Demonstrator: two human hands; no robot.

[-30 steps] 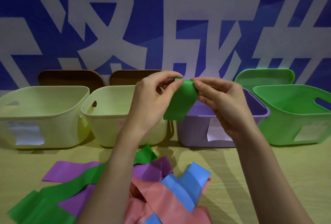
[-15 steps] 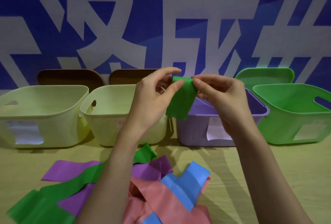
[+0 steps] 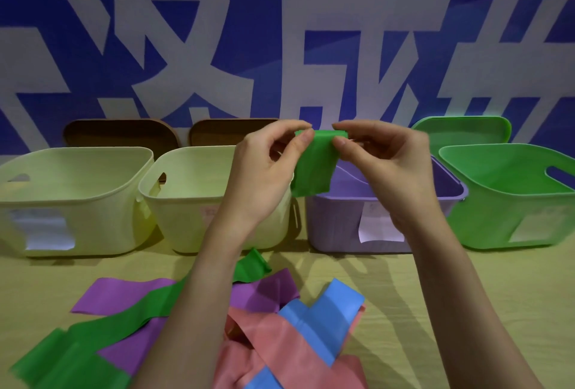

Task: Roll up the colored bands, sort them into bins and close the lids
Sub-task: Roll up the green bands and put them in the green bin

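Head view: my left hand (image 3: 264,167) and right hand (image 3: 382,164) pinch the stretchy green rubber band (image 3: 314,164) at 12 o'clock above the purple plastic bin (image 3: 342,223); I reckon loose pinches could let it spring unrolled.

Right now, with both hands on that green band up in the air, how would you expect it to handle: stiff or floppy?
Probably floppy: the green band hangs limp below where the left hand and right hand pinch its top edge. Likely light too, since fingertips alone carry it. The part rolled so far may unroll if released.
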